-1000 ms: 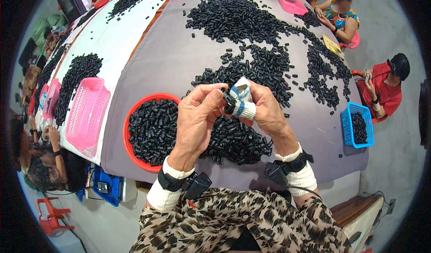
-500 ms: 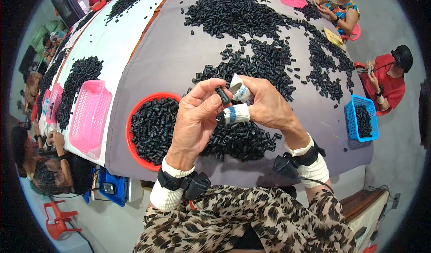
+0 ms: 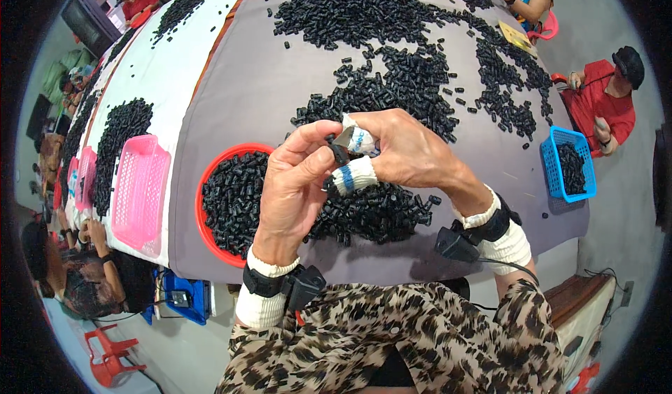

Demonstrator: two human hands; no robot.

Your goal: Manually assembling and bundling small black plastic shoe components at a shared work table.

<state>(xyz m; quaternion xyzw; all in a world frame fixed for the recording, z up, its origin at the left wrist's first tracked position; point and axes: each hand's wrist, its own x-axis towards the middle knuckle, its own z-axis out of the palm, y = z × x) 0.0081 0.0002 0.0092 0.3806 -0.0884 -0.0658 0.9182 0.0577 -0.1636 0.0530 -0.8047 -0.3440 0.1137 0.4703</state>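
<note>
My left hand pinches a small black cylindrical part between thumb and fingertips. Against that part, my right hand is curled, its thumb and a finger wrapped in white finger covers with blue marks. A pale, thin edge shows at its fingertips; whether this is a tool or part of a cover I cannot tell. Below both hands lies a heap of the same black parts. To the left of it, beside my left hand, stands a round red basin full of such parts.
Larger piles of black parts spread over the grey tablecloth. A blue basket stands at the right edge, a pink basket at the left. Several people sit around, one in a red shirt on the right.
Both hands have shifted slightly left in the picture. The black part has tilted and now sits closer against the right fingertips. The whole view has moved a little.
</note>
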